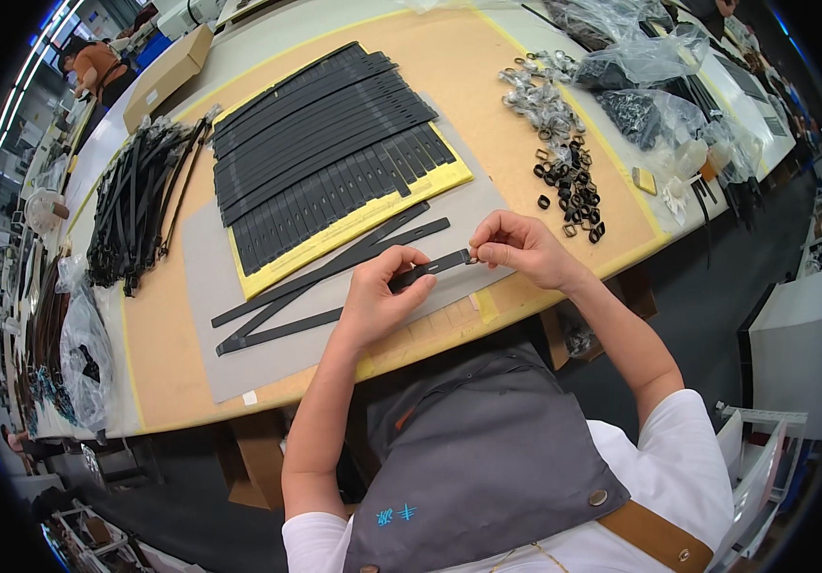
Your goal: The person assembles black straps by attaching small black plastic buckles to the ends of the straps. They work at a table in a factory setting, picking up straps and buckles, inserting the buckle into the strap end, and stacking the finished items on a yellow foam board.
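Note:
A long black strap (446, 264) runs through my left hand (382, 294), which is closed around it with the thumb on top. At the strap's right end, the thumb and forefinger of my right hand (526, 250) are pinched together. Whether a small fitting is also between those fingertips is too small to tell. The strap's other part trails left onto a grey mat (203, 277). Beyond my left hand, another black strap (430, 228) lies crossed with the trailing ones. Farther back, rows of black straps (320, 143) overlap on a yellow board (358, 222).
Small black rings (573, 181) and clear-wrapped pieces (537, 100) are heaped at the right. A bundle of black belts (134, 205) lies at the left, near a cardboard box (170, 76). Plastic bags (654, 115) crowd the far right. Another person (96, 69) stands at the far left.

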`<control>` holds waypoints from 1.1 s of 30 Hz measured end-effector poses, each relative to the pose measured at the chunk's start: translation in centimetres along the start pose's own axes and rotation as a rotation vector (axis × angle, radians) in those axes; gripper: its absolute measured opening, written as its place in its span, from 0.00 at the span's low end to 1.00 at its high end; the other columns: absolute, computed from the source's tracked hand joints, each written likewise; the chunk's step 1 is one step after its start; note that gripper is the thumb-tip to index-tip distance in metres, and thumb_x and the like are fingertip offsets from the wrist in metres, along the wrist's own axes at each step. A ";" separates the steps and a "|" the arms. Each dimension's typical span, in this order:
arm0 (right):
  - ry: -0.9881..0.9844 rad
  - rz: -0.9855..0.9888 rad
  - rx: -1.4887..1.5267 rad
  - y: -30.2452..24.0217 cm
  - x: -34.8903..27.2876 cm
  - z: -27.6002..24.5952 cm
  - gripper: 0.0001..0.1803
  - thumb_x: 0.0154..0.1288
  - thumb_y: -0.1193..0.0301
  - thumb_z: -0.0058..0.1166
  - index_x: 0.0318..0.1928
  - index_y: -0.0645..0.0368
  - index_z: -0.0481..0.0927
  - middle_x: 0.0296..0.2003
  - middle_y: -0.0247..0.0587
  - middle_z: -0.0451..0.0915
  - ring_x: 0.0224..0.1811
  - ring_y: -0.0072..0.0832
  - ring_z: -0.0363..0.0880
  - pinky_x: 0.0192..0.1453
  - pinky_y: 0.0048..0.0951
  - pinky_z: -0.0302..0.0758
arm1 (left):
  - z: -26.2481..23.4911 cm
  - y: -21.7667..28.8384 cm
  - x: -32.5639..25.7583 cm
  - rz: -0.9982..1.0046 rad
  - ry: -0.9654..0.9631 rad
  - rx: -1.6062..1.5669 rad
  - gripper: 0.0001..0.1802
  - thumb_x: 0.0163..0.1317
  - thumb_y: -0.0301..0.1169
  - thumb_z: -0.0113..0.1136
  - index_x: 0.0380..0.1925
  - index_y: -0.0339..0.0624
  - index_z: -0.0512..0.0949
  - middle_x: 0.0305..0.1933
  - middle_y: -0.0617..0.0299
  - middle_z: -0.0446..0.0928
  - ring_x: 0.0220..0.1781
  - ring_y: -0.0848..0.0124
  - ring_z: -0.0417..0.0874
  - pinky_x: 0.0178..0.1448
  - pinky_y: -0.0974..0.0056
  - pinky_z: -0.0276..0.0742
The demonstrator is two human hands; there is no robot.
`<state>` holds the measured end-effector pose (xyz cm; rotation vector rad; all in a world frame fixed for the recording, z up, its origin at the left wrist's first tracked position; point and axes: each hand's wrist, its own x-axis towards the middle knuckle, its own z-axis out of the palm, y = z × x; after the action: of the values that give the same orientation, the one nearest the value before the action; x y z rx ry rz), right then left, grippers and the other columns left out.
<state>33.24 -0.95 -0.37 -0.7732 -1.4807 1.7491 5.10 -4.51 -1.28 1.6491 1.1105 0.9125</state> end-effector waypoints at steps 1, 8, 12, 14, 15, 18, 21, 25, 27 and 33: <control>-0.014 0.006 0.006 0.1 0.0 0.0 0.06 0.79 0.72 0.59 0.50 0.59 0.79 0.44 0.30 0.84 0.46 0.16 0.81 0.51 0.23 0.79 | 0.0 -0.1 0.0 0.017 -0.002 0.017 0.14 0.65 0.28 0.73 0.46 0.33 0.81 0.38 0.68 0.82 0.41 0.82 0.78 0.47 0.72 0.76; -0.158 0.048 -0.096 0.3 0.1 -0.7 0.03 0.79 0.75 0.57 0.48 0.59 0.79 0.46 0.30 0.79 0.48 0.18 0.78 0.54 0.25 0.78 | 0.0 0.4 0.1 -0.009 -0.022 0.032 0.13 0.60 0.31 0.73 0.41 0.35 0.83 0.29 0.65 0.78 0.30 0.78 0.73 0.37 0.69 0.71; -0.254 -0.061 -0.361 -1.0 0.7 -0.6 0.03 0.76 0.76 0.58 0.46 0.62 0.80 0.47 0.32 0.79 0.50 0.23 0.78 0.58 0.28 0.76 | 0.1 0.6 -0.1 -0.028 -0.061 0.077 0.12 0.60 0.32 0.72 0.40 0.37 0.84 0.26 0.64 0.78 0.27 0.77 0.73 0.35 0.68 0.72; -0.286 -0.018 -0.387 -1.7 1.1 -0.1 0.03 0.75 0.76 0.59 0.45 0.62 0.80 0.46 0.33 0.79 0.50 0.24 0.78 0.60 0.29 0.74 | 0.2 0.6 -0.1 -0.023 -0.059 0.099 0.12 0.60 0.32 0.72 0.40 0.37 0.84 0.26 0.64 0.78 0.26 0.77 0.73 0.33 0.68 0.72; -0.283 -0.013 -0.402 -1.5 1.3 0.1 0.03 0.75 0.76 0.59 0.45 0.62 0.81 0.46 0.33 0.80 0.50 0.23 0.78 0.59 0.28 0.75 | 0.2 0.6 -0.1 -0.018 -0.066 0.109 0.12 0.60 0.32 0.71 0.39 0.37 0.84 0.25 0.64 0.78 0.25 0.77 0.74 0.33 0.68 0.72; -0.271 0.001 -0.434 -1.1 1.7 0.8 0.04 0.74 0.76 0.61 0.45 0.63 0.82 0.45 0.34 0.81 0.49 0.23 0.79 0.58 0.28 0.76 | 0.2 0.8 0.0 -0.026 -0.094 0.132 0.12 0.60 0.32 0.71 0.39 0.37 0.83 0.25 0.63 0.79 0.25 0.76 0.76 0.34 0.67 0.74; -0.231 -0.028 -0.445 -0.6 1.7 2.2 0.05 0.73 0.76 0.63 0.46 0.62 0.84 0.45 0.34 0.82 0.49 0.23 0.80 0.56 0.28 0.77 | 0.4 1.5 0.1 -0.059 -0.116 0.136 0.12 0.60 0.31 0.71 0.39 0.36 0.83 0.26 0.61 0.80 0.26 0.75 0.79 0.35 0.67 0.76; -0.115 0.015 -0.280 1.3 1.7 3.0 0.08 0.70 0.75 0.68 0.48 0.62 0.86 0.43 0.33 0.85 0.45 0.19 0.81 0.53 0.25 0.79 | 0.5 1.1 0.0 -0.064 -0.109 0.140 0.12 0.59 0.31 0.71 0.40 0.36 0.83 0.28 0.58 0.83 0.27 0.73 0.82 0.36 0.66 0.79; -0.094 0.134 -0.147 1.5 1.8 3.0 0.09 0.69 0.75 0.69 0.47 0.62 0.86 0.42 0.33 0.85 0.44 0.19 0.82 0.52 0.24 0.80 | 0.5 1.0 0.0 -0.062 -0.111 0.149 0.13 0.58 0.31 0.71 0.40 0.36 0.82 0.29 0.58 0.83 0.27 0.73 0.82 0.36 0.65 0.79; -0.087 0.302 -0.155 0.2 2.3 3.0 0.11 0.66 0.76 0.71 0.45 0.63 0.84 0.38 0.31 0.84 0.41 0.16 0.82 0.49 0.20 0.81 | 0.6 1.1 -0.1 -0.038 -0.124 0.147 0.12 0.58 0.28 0.71 0.39 0.35 0.82 0.27 0.63 0.80 0.27 0.77 0.77 0.34 0.69 0.75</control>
<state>29.48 -0.77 -0.10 -1.0589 -1.6395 1.9247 5.91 -5.01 -0.47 1.7719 1.1421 0.7085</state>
